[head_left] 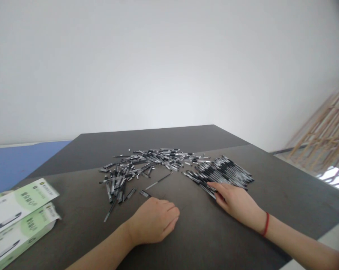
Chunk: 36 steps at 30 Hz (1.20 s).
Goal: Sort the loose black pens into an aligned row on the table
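Note:
My left hand (155, 220) rests on the dark table, its fingers curled in; whatever they may hold is hidden. Just beyond its knuckles lies a clear and black pen cap (145, 194). My right hand (233, 198), with a red cord on the wrist, has its fingers closed on a pen (199, 183) at the near left edge of a row of pens (225, 170). These clear-barrelled pens with black grips lie side by side, slanting the same way. A thin ink refill (159, 180) lies alone between the hands and a loose heap of pen parts (161, 157).
Further loose caps and barrels (120, 180) spread over the left middle of the table (147, 138). Two green and white pen boxes (23, 213) are at the left front corner. A white wall rises behind, and a wooden rack (324, 131) stands at the right.

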Each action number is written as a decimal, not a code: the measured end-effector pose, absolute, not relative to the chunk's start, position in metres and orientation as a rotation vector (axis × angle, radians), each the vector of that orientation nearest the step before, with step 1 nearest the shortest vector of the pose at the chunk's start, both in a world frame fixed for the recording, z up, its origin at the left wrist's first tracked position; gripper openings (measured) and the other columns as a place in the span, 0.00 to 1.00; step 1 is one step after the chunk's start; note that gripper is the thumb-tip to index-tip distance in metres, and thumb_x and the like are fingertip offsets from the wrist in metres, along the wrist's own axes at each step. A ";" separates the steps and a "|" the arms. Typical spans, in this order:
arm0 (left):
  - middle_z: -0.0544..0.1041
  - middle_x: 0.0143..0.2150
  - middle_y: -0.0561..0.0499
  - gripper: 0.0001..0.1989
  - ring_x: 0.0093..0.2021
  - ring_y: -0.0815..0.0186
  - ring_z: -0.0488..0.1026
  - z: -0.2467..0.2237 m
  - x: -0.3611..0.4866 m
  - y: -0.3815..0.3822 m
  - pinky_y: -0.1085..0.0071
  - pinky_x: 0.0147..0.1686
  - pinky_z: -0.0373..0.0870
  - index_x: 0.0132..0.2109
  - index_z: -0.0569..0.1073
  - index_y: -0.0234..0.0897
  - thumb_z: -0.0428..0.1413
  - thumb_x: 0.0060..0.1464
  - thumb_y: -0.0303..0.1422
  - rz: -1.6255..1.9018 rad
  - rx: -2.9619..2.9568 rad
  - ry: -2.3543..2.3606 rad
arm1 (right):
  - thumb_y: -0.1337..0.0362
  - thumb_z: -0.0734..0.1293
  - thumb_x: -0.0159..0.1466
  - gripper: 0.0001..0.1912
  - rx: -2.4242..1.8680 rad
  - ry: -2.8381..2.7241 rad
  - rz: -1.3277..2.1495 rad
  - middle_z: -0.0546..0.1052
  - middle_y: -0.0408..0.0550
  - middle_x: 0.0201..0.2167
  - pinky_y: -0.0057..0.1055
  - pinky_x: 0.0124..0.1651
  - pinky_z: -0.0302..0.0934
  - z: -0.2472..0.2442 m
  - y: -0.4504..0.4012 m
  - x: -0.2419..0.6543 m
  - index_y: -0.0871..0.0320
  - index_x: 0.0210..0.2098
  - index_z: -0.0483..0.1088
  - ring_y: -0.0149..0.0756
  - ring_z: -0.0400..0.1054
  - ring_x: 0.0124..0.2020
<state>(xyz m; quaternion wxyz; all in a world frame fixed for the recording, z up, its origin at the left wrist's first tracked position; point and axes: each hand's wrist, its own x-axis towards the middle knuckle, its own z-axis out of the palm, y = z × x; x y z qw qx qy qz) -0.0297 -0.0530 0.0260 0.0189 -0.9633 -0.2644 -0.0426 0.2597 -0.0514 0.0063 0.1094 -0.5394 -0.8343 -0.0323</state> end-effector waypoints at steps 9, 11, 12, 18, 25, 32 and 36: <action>0.73 0.32 0.53 0.08 0.31 0.67 0.70 0.024 -0.029 -0.051 0.72 0.28 0.61 0.34 0.66 0.38 0.45 0.61 0.31 -0.132 -2.998 -0.840 | 0.64 0.62 0.61 0.20 -1.422 -2.641 -0.391 0.70 0.50 0.36 0.32 0.36 0.57 0.017 -0.050 0.224 0.56 0.53 0.65 0.40 0.65 0.38; 0.73 0.32 0.53 0.08 0.30 0.67 0.70 0.023 -0.030 -0.050 0.72 0.28 0.61 0.34 0.66 0.38 0.45 0.60 0.31 -0.139 -2.992 -0.842 | 0.65 0.62 0.62 0.19 -1.357 -2.673 -0.449 0.69 0.50 0.35 0.33 0.36 0.57 0.016 -0.047 0.210 0.56 0.53 0.65 0.40 0.64 0.37; 0.73 0.31 0.53 0.07 0.30 0.67 0.70 0.023 -0.030 -0.050 0.72 0.28 0.61 0.34 0.66 0.38 0.46 0.60 0.31 -0.139 -2.988 -0.844 | 0.66 0.62 0.62 0.18 -1.351 -2.678 -0.472 0.69 0.50 0.35 0.33 0.36 0.57 0.015 -0.045 0.204 0.57 0.53 0.65 0.40 0.64 0.37; 0.73 0.31 0.53 0.08 0.30 0.67 0.70 0.023 -0.032 -0.049 0.72 0.28 0.61 0.33 0.66 0.38 0.45 0.60 0.31 -0.121 -2.985 -0.853 | 0.69 0.60 0.63 0.06 -1.615 -2.671 -0.421 0.71 0.54 0.34 0.35 0.35 0.58 0.013 -0.034 0.188 0.61 0.35 0.69 0.43 0.66 0.36; 0.74 0.32 0.52 0.07 0.31 0.67 0.70 0.022 -0.033 -0.048 0.73 0.30 0.62 0.34 0.66 0.38 0.45 0.60 0.31 -0.135 -3.011 -0.859 | 0.70 0.60 0.62 0.03 -1.627 -2.714 -0.256 0.73 0.50 0.30 0.31 0.30 0.54 0.031 -0.037 0.193 0.60 0.36 0.64 0.39 0.68 0.31; 0.74 0.32 0.53 0.07 0.31 0.67 0.71 0.023 -0.034 -0.048 0.72 0.28 0.61 0.34 0.66 0.38 0.46 0.59 0.30 -0.134 -3.006 -0.872 | 0.66 0.57 0.67 0.06 -0.846 -3.007 -0.437 0.71 0.48 0.32 0.32 0.37 0.53 0.039 -0.020 0.210 0.59 0.38 0.64 0.36 0.62 0.35; 0.74 0.32 0.52 0.06 0.31 0.67 0.71 0.021 -0.034 -0.048 0.73 0.29 0.61 0.34 0.66 0.38 0.46 0.59 0.30 -0.152 -2.995 -0.858 | 0.67 0.54 0.69 0.10 -0.639 -3.076 -0.539 0.69 0.49 0.33 0.33 0.38 0.52 0.032 -0.005 0.225 0.59 0.38 0.66 0.36 0.60 0.36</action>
